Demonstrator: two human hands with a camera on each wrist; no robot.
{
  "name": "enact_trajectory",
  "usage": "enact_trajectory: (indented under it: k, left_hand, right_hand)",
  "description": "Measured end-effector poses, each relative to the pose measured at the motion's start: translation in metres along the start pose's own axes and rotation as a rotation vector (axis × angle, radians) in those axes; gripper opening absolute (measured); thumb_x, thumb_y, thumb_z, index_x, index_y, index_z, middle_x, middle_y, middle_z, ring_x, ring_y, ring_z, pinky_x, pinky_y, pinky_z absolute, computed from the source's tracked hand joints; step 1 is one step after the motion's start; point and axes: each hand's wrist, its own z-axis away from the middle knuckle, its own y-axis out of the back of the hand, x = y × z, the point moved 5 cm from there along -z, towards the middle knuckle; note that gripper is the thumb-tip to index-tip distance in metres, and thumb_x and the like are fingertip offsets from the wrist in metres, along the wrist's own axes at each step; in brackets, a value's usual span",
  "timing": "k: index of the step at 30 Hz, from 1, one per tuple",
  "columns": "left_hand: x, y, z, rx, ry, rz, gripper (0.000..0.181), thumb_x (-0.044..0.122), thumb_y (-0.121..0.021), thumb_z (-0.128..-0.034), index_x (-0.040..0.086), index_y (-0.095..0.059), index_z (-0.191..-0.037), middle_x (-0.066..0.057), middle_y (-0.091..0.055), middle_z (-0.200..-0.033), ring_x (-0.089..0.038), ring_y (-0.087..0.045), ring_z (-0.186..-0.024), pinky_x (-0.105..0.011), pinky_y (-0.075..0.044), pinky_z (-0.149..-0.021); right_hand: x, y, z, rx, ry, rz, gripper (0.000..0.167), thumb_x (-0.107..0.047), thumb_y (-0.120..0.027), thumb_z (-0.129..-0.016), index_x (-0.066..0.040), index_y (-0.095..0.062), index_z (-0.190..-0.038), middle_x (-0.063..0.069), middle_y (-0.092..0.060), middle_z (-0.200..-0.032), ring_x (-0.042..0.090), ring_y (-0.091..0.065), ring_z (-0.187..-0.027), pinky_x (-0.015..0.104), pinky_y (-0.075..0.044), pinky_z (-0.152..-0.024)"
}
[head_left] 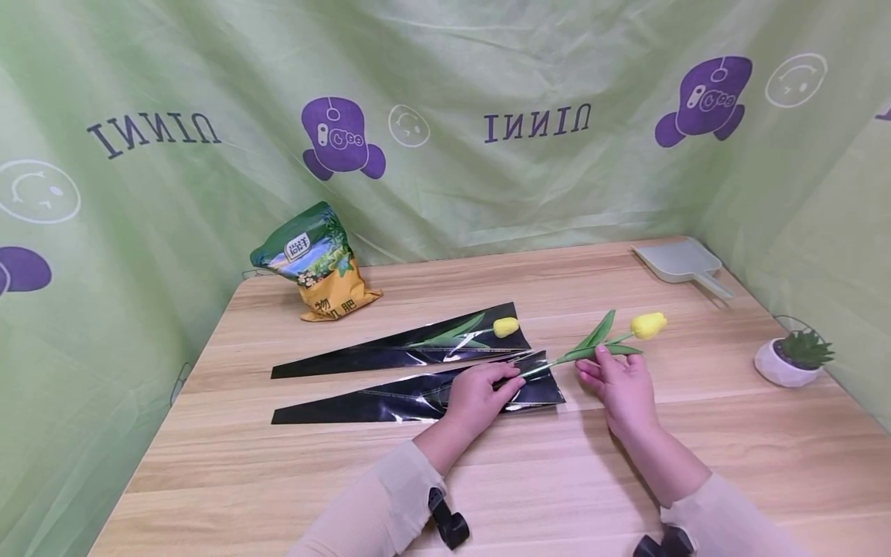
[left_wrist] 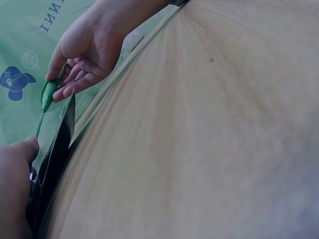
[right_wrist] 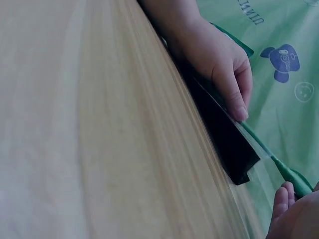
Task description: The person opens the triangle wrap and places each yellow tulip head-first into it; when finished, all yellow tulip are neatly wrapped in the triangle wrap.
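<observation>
A yellow artificial tulip (head_left: 647,326) with green leaves lies across the mouth of the nearer black flower sleeve (head_left: 334,406), its stem running in toward the left. Just below the bloom, my right hand (head_left: 623,387) pinches the leafy part of it between thumb and fingers. My left hand (head_left: 480,398) rests on the sleeve near its wide end, thumb and fingers pinching the stem there. Both wrist views show the green stem (right_wrist: 256,137) stretched between the two hands. Behind lies another black sleeve (head_left: 390,352) with a second yellow tulip (head_left: 506,327) inside; its bloom is at the wide end.
A green and orange fertilizer bag (head_left: 316,267) stands at the back left of the wooden table (head_left: 501,480). At the back right lies a grey dustpan (head_left: 678,261). A small succulent in a white pot (head_left: 786,370) stands by the right edge. Green printed curtains surround the table.
</observation>
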Motion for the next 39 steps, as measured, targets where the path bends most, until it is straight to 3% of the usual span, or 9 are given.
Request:
enact_trajectory:
  k: [11,20,31,39]
  left_hand:
    - [0.000,0.000,0.001,0.003,-0.010,-0.005,0.019,0.031,-0.072,-0.0876,0.018,-0.078,-0.101,0.003,-0.076,-0.108,-0.010,-0.071,-0.103,-0.026,-0.055,-0.091]
    - [0.002,0.002,0.000,0.027,-0.037,0.000,0.018,0.029,-0.073,-0.0872,0.018,-0.078,-0.099,0.003,-0.076,-0.107,-0.010,-0.071,-0.102,-0.025,-0.055,-0.090]
    - [0.004,0.006,0.000,0.050,-0.045,-0.012,0.019,0.030,-0.072,-0.0874,0.018,-0.078,-0.101,0.004,-0.077,-0.102,-0.010,-0.072,-0.100,-0.025,-0.056,-0.087]
    - [0.006,0.007,0.001,0.075,-0.061,-0.002,0.020,0.030,-0.073,-0.0865,0.017,-0.078,-0.102,0.004,-0.077,-0.098,-0.011,-0.072,-0.096,-0.026,-0.056,-0.083]
  right_hand:
    - [-0.006,0.020,-0.006,0.085,-0.079,-0.053,0.016,-0.026,-0.056,-0.099,-0.012,-0.055,-0.107,-0.009,-0.065,-0.078,0.004,-0.064,-0.067,0.016,-0.057,-0.066]
    - [0.001,0.022,-0.001,0.048,-0.144,-0.040,0.008,-0.023,-0.061,-0.097,-0.017,-0.059,-0.094,-0.008,-0.067,-0.074,0.003,-0.066,-0.068,0.016,-0.058,-0.068]
    - [0.013,0.004,0.008,0.001,-0.143,0.004,0.009,-0.020,-0.063,-0.096,-0.016,-0.058,-0.090,-0.008,-0.069,-0.069,0.003,-0.067,-0.067,0.017,-0.058,-0.069]
    - [0.017,-0.009,0.012,-0.106,-0.207,0.015,0.014,-0.019,-0.059,-0.098,-0.020,-0.060,-0.084,-0.010,-0.068,-0.069,0.001,-0.066,-0.067,0.014,-0.057,-0.069]
